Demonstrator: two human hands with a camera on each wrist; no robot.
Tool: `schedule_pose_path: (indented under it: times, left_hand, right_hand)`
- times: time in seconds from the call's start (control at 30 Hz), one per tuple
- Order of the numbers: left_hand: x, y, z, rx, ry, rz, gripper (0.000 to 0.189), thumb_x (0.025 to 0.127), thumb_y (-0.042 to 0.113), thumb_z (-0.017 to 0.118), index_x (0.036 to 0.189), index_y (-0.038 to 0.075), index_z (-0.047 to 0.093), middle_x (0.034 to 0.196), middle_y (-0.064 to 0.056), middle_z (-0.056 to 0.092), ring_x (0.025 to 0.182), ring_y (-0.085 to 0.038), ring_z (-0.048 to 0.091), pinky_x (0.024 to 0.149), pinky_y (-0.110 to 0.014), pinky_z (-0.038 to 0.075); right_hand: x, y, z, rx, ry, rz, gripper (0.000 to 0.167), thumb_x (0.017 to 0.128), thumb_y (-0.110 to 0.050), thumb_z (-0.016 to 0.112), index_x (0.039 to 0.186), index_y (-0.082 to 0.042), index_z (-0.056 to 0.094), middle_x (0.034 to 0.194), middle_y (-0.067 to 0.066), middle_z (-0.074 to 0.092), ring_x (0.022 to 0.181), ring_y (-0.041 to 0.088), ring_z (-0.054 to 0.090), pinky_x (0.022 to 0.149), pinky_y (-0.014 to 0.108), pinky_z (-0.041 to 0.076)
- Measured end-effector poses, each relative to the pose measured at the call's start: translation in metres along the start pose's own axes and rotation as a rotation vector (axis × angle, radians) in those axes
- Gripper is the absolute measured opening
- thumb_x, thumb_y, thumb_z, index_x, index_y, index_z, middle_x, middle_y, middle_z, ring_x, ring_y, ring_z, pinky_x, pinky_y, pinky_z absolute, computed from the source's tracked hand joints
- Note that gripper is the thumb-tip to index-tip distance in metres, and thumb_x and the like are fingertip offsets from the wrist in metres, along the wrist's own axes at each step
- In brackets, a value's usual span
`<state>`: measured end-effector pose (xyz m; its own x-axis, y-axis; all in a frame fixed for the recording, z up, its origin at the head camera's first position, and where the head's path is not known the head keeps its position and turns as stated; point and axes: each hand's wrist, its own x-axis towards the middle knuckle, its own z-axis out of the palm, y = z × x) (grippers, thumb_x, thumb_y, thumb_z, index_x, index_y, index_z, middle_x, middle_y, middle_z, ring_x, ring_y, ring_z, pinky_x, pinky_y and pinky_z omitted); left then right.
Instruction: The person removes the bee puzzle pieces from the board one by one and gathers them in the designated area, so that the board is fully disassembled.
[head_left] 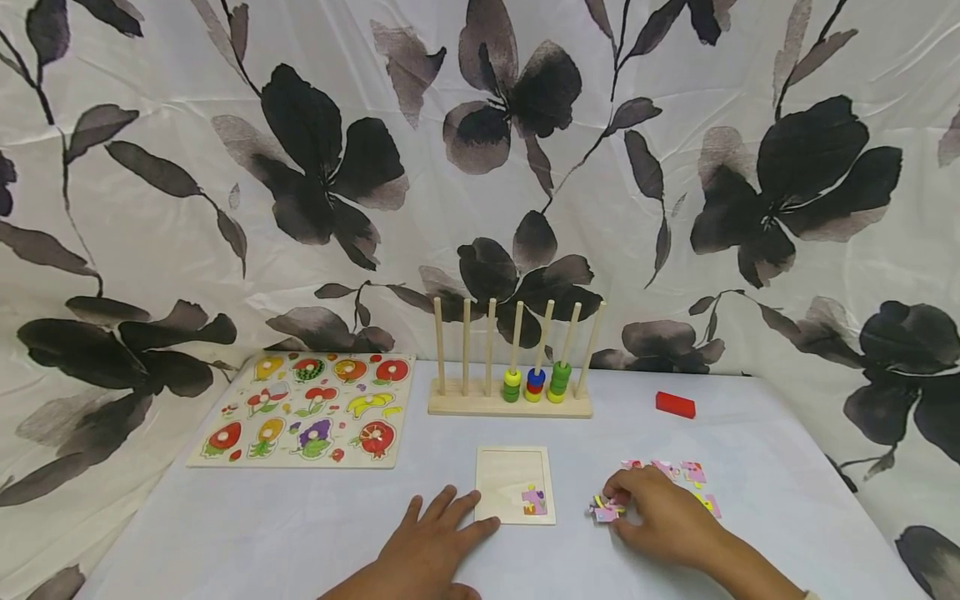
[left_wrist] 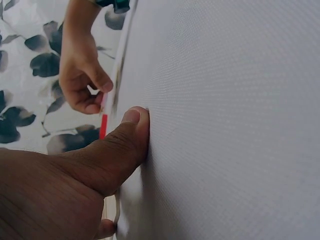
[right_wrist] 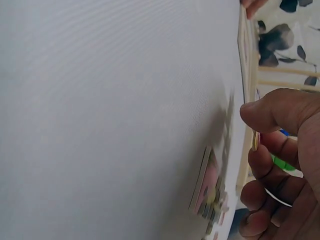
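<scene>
A small wooden puzzle tray [head_left: 498, 479] lies on the table, with one pink puzzle piece [head_left: 534, 501] in its lower right corner. My left hand [head_left: 435, 542] rests with fingers spread at the tray's lower left edge; its thumb [left_wrist: 131, 132] presses down in the left wrist view. To the right of the tray, my right hand [head_left: 667, 517] pinches a pink and yellow jigsaw piece [head_left: 606, 510] between thumb and fingers. Only a thin edge of that piece [right_wrist: 256, 141] shows in the right wrist view. More pink puzzle pieces [head_left: 693, 472] lie behind the right hand, which partly hides them.
A fruit puzzle board [head_left: 296, 408] lies at the back left. Behind the tray stands a wooden peg rack [head_left: 510, 406] with coloured rings on three of its pegs. A red block [head_left: 676, 405] lies at the back right. Floral cloth [head_left: 480, 208] hangs behind the table.
</scene>
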<state>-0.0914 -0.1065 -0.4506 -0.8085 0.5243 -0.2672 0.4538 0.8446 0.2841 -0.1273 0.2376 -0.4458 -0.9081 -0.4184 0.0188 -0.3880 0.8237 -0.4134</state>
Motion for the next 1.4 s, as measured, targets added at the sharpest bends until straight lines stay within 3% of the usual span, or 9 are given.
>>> schedule_pose_path:
  times: [0.13, 0.37, 0.73, 1.03, 1.27, 1.4]
  left_hand:
    - [0.000, 0.000, 0.000, -0.006, -0.001, -0.001, 0.079, 0.076, 0.057, 0.084, 0.147, 0.038, 0.055, 0.158, -0.005, 0.042, 0.144, -0.041, 0.035, 0.106, -0.074, 0.031]
    - [0.000, 0.000, -0.001, -0.008, -0.001, 0.002, 0.079, 0.076, 0.056, 0.084, 0.147, 0.037, 0.055, 0.158, -0.005, 0.042, 0.144, -0.041, 0.035, 0.106, -0.074, 0.031]
    - [-0.002, 0.001, -0.003, -0.002, 0.001, 0.002, 0.079, 0.076, 0.057, 0.084, 0.147, 0.037, 0.055, 0.157, -0.006, 0.042, 0.144, -0.042, 0.036, 0.106, -0.074, 0.031]
    - [-0.001, 0.000, -0.002, 0.004, 0.008, 0.002, 0.079, 0.076, 0.057, 0.084, 0.147, 0.037, 0.055, 0.157, -0.006, 0.043, 0.143, -0.042, 0.036, 0.105, -0.074, 0.032]
    - [-0.001, -0.002, -0.002, 0.020, 0.014, 0.012, 0.079, 0.076, 0.057, 0.083, 0.147, 0.036, 0.055, 0.156, -0.006, 0.043, 0.142, -0.042, 0.038, 0.104, -0.073, 0.034]
    - [-0.001, -0.002, -0.001, 0.032, 0.022, 0.021, 0.078, 0.077, 0.057, 0.083, 0.147, 0.036, 0.055, 0.156, -0.006, 0.043, 0.142, -0.042, 0.039, 0.103, -0.073, 0.035]
  right_hand:
    - [-0.006, 0.005, -0.004, -0.006, 0.020, -0.012, 0.031, 0.078, -0.014, 0.082, 0.101, -0.027, 0.066, 0.090, -0.018, 0.053, 0.087, 0.001, 0.050, 0.077, 0.028, 0.049]
    - [-0.014, 0.012, -0.009, -0.033, -0.015, 0.089, 0.031, 0.078, -0.018, 0.084, 0.100, -0.029, 0.065, 0.089, -0.019, 0.052, 0.087, 0.002, 0.050, 0.074, 0.028, 0.049]
    - [-0.027, 0.029, -0.015, -0.039, -0.043, 0.172, 0.030, 0.080, -0.026, 0.085, 0.102, -0.032, 0.066, 0.089, -0.019, 0.051, 0.090, 0.005, 0.048, 0.074, 0.028, 0.047]
    - [-0.033, 0.039, -0.018, -0.050, -0.050, 0.214, 0.029, 0.080, -0.023, 0.086, 0.102, -0.027, 0.067, 0.090, -0.016, 0.054, 0.096, 0.010, 0.050, 0.079, 0.033, 0.049]
    - [-0.034, 0.044, -0.021, -0.028, -0.083, 0.320, 0.032, 0.078, -0.024, 0.088, 0.104, -0.023, 0.069, 0.090, -0.012, 0.056, 0.093, 0.014, 0.050, 0.081, 0.039, 0.051]
    - [-0.037, 0.049, -0.022, -0.037, -0.073, 0.305, 0.032, 0.078, -0.024, 0.088, 0.104, -0.022, 0.070, 0.090, -0.012, 0.057, 0.092, 0.013, 0.050, 0.081, 0.038, 0.051]
